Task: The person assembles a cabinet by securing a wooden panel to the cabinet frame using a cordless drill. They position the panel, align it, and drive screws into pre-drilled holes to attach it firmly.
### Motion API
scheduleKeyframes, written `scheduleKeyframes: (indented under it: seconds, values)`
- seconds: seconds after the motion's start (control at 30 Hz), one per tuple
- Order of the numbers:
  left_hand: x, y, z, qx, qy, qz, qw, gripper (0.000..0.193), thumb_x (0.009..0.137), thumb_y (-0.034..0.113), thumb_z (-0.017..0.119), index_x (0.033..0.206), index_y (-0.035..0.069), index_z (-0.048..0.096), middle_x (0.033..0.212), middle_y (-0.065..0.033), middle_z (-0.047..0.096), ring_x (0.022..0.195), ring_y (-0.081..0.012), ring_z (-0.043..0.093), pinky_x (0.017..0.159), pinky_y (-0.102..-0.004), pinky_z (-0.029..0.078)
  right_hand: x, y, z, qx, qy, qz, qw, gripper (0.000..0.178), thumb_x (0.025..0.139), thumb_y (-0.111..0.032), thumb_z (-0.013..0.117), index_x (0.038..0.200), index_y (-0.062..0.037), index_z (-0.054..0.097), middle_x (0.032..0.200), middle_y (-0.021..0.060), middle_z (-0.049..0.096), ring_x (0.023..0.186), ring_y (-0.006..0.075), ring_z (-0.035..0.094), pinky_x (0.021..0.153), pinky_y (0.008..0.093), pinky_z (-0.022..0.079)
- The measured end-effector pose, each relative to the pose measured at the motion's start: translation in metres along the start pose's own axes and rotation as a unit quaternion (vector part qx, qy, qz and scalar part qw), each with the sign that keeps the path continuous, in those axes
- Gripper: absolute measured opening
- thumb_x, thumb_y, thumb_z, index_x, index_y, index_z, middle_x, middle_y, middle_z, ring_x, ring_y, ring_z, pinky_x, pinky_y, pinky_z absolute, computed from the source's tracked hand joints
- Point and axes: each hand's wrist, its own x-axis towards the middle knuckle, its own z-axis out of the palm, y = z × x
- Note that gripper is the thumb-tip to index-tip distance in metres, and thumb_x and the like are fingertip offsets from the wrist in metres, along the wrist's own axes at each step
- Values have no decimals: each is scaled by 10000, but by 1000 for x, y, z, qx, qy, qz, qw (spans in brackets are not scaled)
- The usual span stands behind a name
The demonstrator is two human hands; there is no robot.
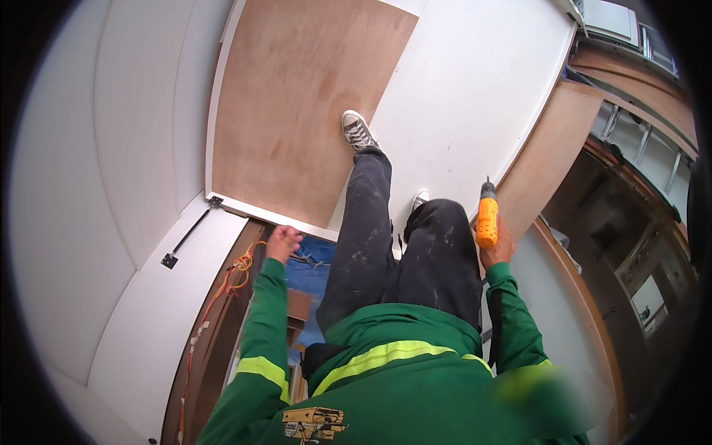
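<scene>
Right hand (501, 246): wrapped around the orange cordless drill (487, 220)
Drill position: just beside the right knee (443, 219), bit (487, 179) pointing away from the body
Left hand (283, 242): fingers loosely curled, near the orange cable (242, 264); cannot tell whether it pinches anything
Left sneaker (357, 131): by the border between bare plywood (289, 96) and a white panel (467, 96)
Black strut (190, 233): runs from the plywood's corner to the white ledge (157, 311)
</scene>
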Motion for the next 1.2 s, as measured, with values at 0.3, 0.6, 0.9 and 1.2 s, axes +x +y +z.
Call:
scheduleKeyframes:
  seconds: [0.3,0.6,0.9,1.2]
  values:
    - [9,118,-19,-20,90,60,994,233,1081,284,667,1209,106,591,1168,-31,686,1019,-139,686,841,-294,571,80,-96,-66,77,-20,-148,986,374,955,-289,686,1291,-131,636,1208,114,692,1198,353,637,995,544,389]
    - [-85,-7,123,-175,111,-5,978,174,1055,283,699,1128,142,627,1050,-1,699,910,-126,693,716,-289,564,180,-101,-144,-118,-90,-268,952,426,901,-281,725,1296,-176,606,1183,86,664,1193,326,626,1005,561,373]
    - [-155,-196,456,-43,30,13,999,241,1021,256,705,1198,93,682,1124,-29,745,992,-213,723,886,-371,562,321,-130,-233,-278,-65,-290,913,432,912,-241,746,1301,-153,579,1234,94,662,1235,343,617,983,585,404]
    - [-111,-141,527,-240,22,-35,970,296,1017,270,716,1226,61,694,1137,-36,754,1001,-205,721,922,-350,553,362,-257,-234,-292,-101,-388,869,514,905,-225,737,1380,-127,566,1310,119,659,1290,344,599,1043,565,374]
